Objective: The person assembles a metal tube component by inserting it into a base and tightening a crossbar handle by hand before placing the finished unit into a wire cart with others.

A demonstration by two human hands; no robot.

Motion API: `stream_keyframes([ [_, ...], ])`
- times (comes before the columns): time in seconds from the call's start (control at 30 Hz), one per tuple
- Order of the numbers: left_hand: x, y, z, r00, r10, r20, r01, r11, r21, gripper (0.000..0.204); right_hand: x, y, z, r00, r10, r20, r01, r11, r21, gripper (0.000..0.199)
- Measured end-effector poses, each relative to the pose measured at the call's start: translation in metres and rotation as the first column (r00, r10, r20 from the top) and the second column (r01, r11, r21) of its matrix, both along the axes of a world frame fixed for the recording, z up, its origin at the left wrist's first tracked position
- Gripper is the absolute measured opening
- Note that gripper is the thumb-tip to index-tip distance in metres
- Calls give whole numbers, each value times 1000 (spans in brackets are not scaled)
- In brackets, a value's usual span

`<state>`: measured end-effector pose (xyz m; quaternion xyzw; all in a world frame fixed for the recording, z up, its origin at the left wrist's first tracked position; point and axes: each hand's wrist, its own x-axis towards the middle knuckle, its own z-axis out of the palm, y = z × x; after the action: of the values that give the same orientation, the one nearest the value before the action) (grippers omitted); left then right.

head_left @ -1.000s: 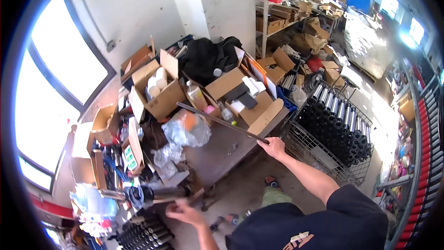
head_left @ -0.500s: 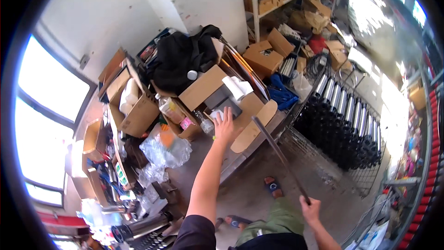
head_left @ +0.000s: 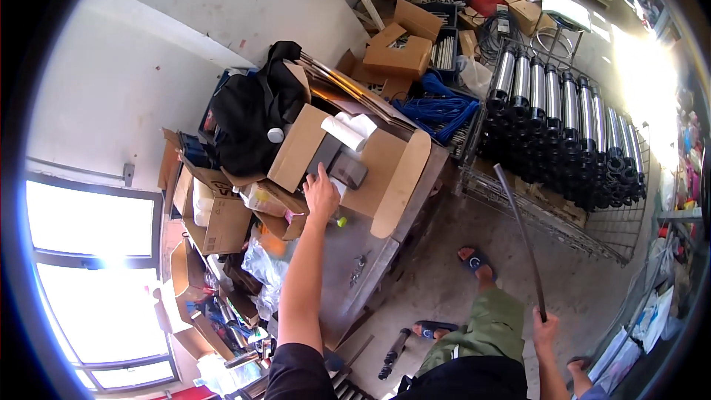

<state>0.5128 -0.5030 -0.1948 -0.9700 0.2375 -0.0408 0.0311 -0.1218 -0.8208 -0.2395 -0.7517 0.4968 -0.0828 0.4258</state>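
Note:
My left hand (head_left: 321, 195) reaches over the table to the near side of an opened cardboard box (head_left: 298, 150). Its index finger is stretched out against a dark grey flat piece (head_left: 324, 157), the other fingers partly bent; I see nothing held in it. Beside that piece lies a dark rectangular object with a shiny face (head_left: 349, 170). A white paper roll (head_left: 348, 132) rests on the box's flap. Down at my right side, my right hand (head_left: 546, 328) is closed round the lower end of a long dark rod (head_left: 521, 233), which points up and away.
Black cloth (head_left: 248, 115) and cartons crowd the table's left. A wire cage (head_left: 548, 215) of black-and-silver cylinders (head_left: 552, 96) stands to the right. A dark cylindrical part (head_left: 394, 353) lies on the floor by my feet. Another person's foot (head_left: 580, 363) shows at lower right.
The view has turned and shifted. My left hand has moved from above the box's middle to its near left side, fingers less spread. My right hand still grips the rod, now more upright.

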Motion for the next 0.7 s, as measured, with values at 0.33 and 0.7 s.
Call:
stream_keyframes([
  [0.33,8,37,-18,983,130,-131,-137,989,-46,88,20,9,6,996,36,-84,-34,999,27,45],
  [0.7,-35,43,-3,914,288,-285,-354,910,-217,64,25,21,18,972,202,-115,-208,977,-37,42],
])
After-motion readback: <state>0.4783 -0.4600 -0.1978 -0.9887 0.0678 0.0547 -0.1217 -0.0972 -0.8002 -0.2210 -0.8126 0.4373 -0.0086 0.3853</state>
